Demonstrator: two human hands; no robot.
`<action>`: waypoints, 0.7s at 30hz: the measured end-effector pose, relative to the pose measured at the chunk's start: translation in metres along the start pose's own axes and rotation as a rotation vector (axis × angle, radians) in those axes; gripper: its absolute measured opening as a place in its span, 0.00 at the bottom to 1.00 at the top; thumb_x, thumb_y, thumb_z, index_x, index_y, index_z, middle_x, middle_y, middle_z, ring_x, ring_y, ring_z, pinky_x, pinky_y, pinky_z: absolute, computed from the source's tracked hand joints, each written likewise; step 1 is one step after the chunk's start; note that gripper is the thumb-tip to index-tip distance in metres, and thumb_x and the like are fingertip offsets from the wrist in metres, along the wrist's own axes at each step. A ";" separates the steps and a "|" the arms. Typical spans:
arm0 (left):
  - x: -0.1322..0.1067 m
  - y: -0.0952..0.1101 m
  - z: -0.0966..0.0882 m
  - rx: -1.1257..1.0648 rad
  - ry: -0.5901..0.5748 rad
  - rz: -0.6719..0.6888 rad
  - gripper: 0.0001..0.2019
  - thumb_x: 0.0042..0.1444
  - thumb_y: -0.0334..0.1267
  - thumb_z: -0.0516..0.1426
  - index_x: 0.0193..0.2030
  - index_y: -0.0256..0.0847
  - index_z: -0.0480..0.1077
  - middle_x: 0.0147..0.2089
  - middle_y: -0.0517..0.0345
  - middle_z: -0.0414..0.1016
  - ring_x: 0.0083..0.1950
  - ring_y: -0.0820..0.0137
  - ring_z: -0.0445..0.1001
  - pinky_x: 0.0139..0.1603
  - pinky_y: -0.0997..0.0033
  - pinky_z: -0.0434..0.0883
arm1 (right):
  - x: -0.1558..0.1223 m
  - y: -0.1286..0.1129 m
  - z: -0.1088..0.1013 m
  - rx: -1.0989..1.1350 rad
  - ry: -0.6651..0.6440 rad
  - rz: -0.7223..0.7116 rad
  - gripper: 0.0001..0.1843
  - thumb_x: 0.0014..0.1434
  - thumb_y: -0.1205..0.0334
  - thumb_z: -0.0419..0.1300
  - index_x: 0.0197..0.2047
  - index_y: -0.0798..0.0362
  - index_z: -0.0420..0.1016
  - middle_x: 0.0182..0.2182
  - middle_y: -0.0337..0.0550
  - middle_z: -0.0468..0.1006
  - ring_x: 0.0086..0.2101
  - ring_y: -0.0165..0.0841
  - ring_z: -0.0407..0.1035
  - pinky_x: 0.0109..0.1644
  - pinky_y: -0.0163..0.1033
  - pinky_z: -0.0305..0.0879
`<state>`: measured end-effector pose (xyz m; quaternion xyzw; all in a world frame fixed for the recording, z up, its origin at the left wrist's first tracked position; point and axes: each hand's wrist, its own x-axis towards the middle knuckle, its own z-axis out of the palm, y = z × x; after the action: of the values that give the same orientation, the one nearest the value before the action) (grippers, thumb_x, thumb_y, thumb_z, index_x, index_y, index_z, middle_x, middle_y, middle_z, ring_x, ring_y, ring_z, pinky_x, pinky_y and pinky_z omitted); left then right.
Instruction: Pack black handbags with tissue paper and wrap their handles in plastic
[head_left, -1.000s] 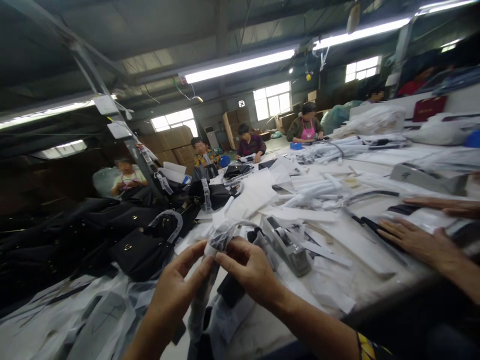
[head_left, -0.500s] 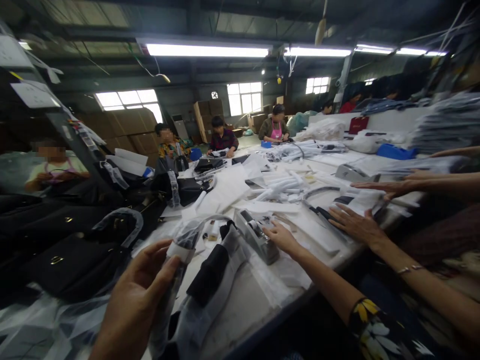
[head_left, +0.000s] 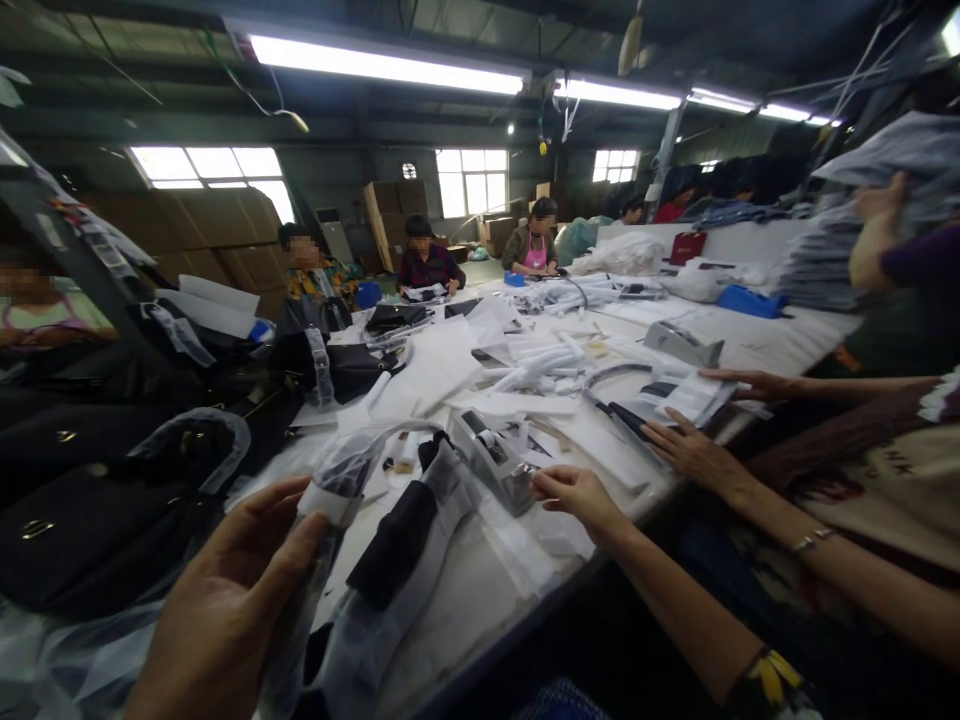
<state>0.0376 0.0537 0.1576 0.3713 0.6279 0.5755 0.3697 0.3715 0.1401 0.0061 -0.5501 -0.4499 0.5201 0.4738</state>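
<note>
- Two hands of ours are at work over the desk [head_left: 457, 640], well apart: left hand [head_left: 232, 575] on the strap, right hand [head_left: 577, 500] out at the tape dispenser [head_left: 491, 465].
- Left one first: we have thumb and fingers curled in from opposite sides, gripping the film-wrapped strap [head_left: 341, 465] right at its white band [head_left: 334, 507], probably because pressure there holds the loose film gathered.
- And the strap itself? It's in that left hand, tilted over the near side of the desk, its upper part arching towards the dispenser.
- Over to the right: fingertips bunched close together at the dispenser's front end, where a strip would come off; whether any tape lies between them, we can't tell.
- Handy spot for that dispenser, too: just past the strap, its front turned our way, presumably so one hand reaches it while the other is occupied.
- Beside the strap lies a black piece [head_left: 394, 545] in cloudy film, close in, perhaps for the same easy reach.
- Left of us, black bags [head_left: 64, 530] sit heaped, seemingly parked out of the working space.
- On our right, a co-worker's hands [head_left: 701, 455] lie flat over a white-wrapped bundle [head_left: 694, 398], apparently steadying it.
</note>
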 end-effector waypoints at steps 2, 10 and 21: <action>-0.001 0.001 0.002 -0.007 0.009 0.005 0.36 0.30 0.58 0.73 0.50 0.52 0.76 0.51 0.58 0.80 0.49 0.62 0.79 0.34 0.82 0.76 | 0.003 0.015 0.000 -0.030 0.032 0.012 0.27 0.44 0.40 0.70 0.32 0.58 0.81 0.27 0.47 0.81 0.26 0.31 0.73 0.31 0.36 0.69; -0.005 0.007 0.002 -0.042 0.006 0.018 0.36 0.32 0.56 0.73 0.51 0.50 0.76 0.47 0.59 0.81 0.41 0.67 0.79 0.31 0.82 0.75 | 0.014 0.025 0.002 -0.161 0.109 -0.060 0.16 0.49 0.50 0.66 0.26 0.56 0.79 0.19 0.40 0.76 0.20 0.29 0.68 0.25 0.32 0.63; -0.002 0.000 0.004 -0.103 -0.085 0.097 0.33 0.38 0.52 0.72 0.53 0.47 0.73 0.47 0.58 0.79 0.45 0.66 0.79 0.39 0.79 0.74 | -0.047 -0.033 0.029 -0.093 0.017 -0.323 0.18 0.55 0.46 0.66 0.36 0.55 0.81 0.29 0.43 0.81 0.27 0.30 0.71 0.35 0.36 0.69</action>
<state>0.0417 0.0536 0.1574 0.4056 0.5625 0.6081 0.3863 0.3399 0.1000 0.0456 -0.4964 -0.5519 0.4112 0.5290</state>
